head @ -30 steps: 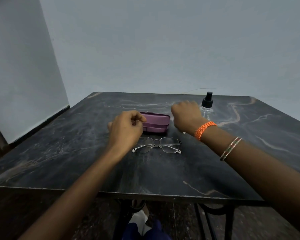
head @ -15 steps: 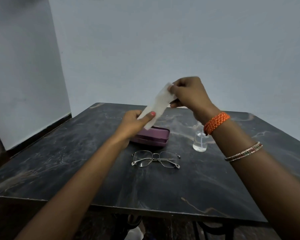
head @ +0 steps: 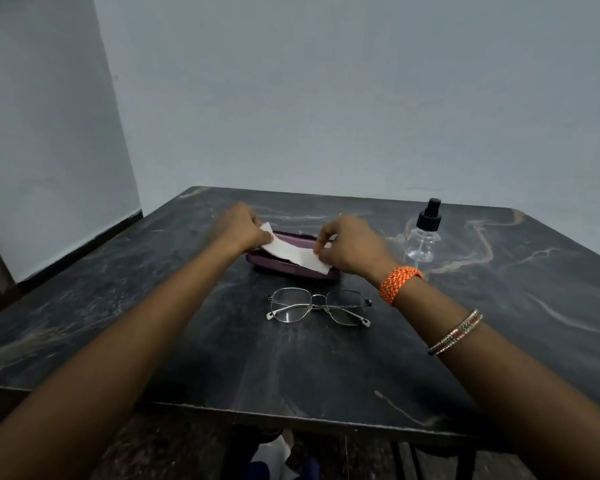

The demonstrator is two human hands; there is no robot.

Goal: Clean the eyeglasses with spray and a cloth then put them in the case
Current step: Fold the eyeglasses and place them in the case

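Am pinching white cloth [head: 293, 255] between my left hand [head: 239, 227] and right hand [head: 347, 247], above purple case [head: 293, 269]. Eyeglasses [head: 319, 306] lying folded on surface [head: 153, 282], untouched. Step: readying cloth. Next, likely: reaching for spray bottle [head: 424, 233].

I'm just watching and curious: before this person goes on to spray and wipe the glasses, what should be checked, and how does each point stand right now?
1. Cloth in hand: ok. The left hand and right hand each pinch an end of the white cloth, stretched over the purple case.
2. Glasses within reach: ok. The eyeglasses lie folded on the table, nearer the person than the case.
3. Spray bottle ready: ok. The spray bottle stands upright beyond the right hand, untouched.
4. A hand free for the bottle: not ok, both hold the cloth.
5. Liquid in the bottle: cannot tell.
6. Case open: cannot tell, the cloth covers it.
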